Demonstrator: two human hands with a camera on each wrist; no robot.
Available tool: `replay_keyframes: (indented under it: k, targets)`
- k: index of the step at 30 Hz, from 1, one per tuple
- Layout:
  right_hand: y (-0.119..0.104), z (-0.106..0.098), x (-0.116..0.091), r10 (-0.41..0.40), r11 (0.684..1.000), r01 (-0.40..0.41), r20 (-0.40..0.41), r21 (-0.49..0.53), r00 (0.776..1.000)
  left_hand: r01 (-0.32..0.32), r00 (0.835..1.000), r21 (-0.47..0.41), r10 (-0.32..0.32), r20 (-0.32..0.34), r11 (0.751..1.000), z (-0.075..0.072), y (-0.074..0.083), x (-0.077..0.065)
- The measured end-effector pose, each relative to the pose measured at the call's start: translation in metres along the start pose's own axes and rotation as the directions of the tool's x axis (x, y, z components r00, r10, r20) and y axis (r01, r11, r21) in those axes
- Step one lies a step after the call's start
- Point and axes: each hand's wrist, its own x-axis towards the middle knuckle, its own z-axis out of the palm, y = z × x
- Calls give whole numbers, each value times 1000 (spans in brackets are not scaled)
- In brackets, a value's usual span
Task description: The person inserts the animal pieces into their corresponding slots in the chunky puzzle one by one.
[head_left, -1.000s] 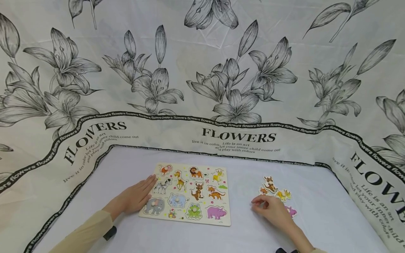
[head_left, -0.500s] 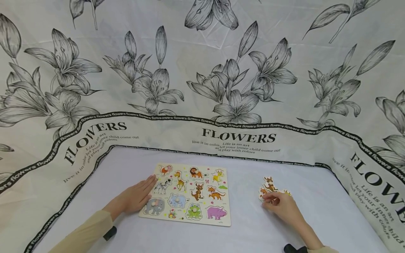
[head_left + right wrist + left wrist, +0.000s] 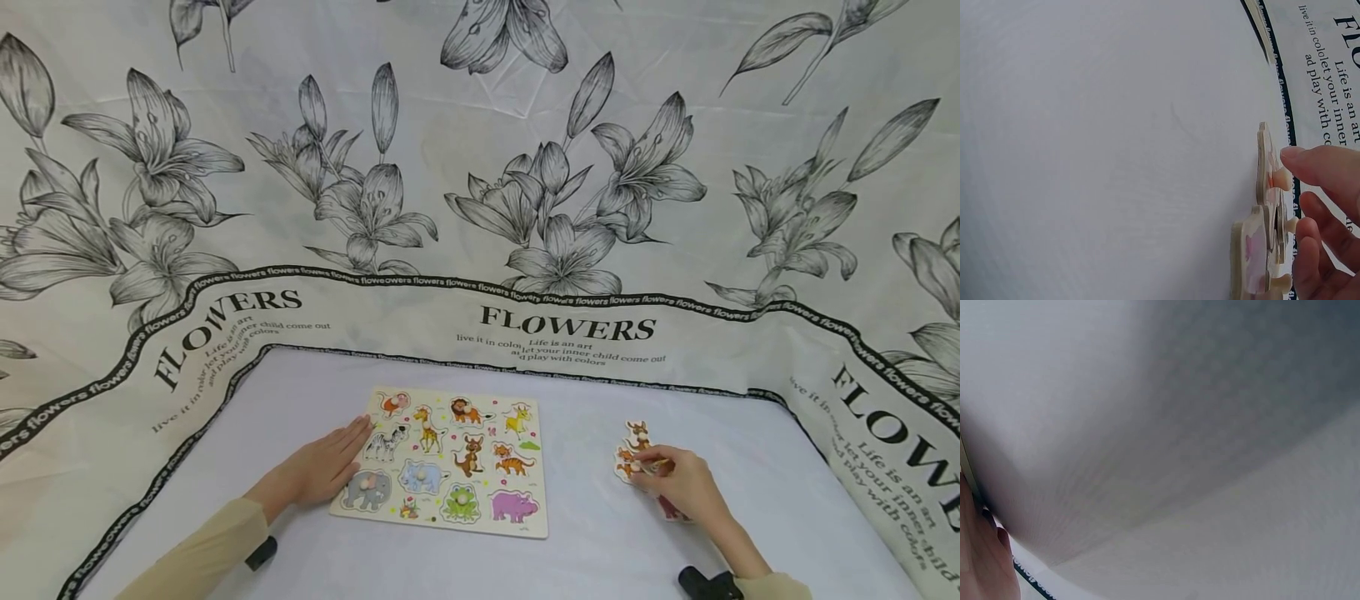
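Note:
My left hand [image 3: 326, 462] lies with straight fingers along the left edge of a wooden animal puzzle board [image 3: 442, 518]. My right hand [image 3: 682, 483] hovers over a small cluster of loose knobbed puzzle pieces right of the board. A kangaroo piece [image 3: 637, 435] and an orange tiger piece [image 3: 625, 465] show beyond the fingertips; a purple hippo piece [image 3: 672, 510] is partly hidden under the hand. In the right wrist view, thumb and fingers stand apart, close to the wooden knob [image 3: 1282, 179] of a piece, pinching nothing. The left wrist view shows only part of the left hand [image 3: 988, 562].
Elephant [image 3: 367, 490], blue hippo [image 3: 422, 477], frog [image 3: 461, 502] and lion [image 3: 467, 410] on the board show knobs. A white cloth [image 3: 577, 558] covers the table. Behind it hangs a flower-printed curtain [image 3: 405, 321] with black bands.
My right hand has moved right from the gap beside the board to over the loose pieces, covering the yellow one. My left hand and the board have stayed put.

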Motion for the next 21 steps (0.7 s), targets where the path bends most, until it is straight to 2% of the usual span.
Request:
replay_keyframes:
  k: [6, 21]
  targets:
    - [4, 1, 2, 25, 999, -24, 10, -30, 1000, -1, 1000, -9, 1, 7, 1000, 0, -1, -1]
    - [9, 2, 9, 12, 1000, -11, 39, -22, 999, 4, 1000, -4, -4, 12, 1000, -3, 2, -1]
